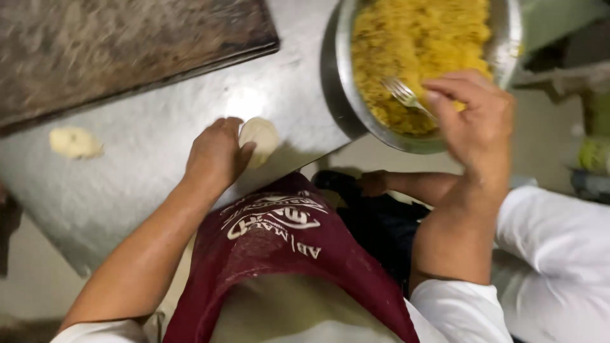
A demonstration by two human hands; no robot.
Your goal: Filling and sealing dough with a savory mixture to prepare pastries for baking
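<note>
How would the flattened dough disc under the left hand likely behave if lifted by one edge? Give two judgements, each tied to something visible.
The dough disc looks thin and soft, so it would probably droop. The left hand presses it onto the smooth metal table, so it may cling slightly.

Dough disc (pixel 259 138) on table (pixel 159 133) near front edge, left hand (pixel 216 155) touching it. Dough lump (pixel 75 142) far left. Board (pixel 121 44) behind. Bowl (pixel 356 121) at right, filling (pixel 413 44) inside; right hand (pixel 473 121) above bowl, fork (pixel 406 96) in filling.
</note>
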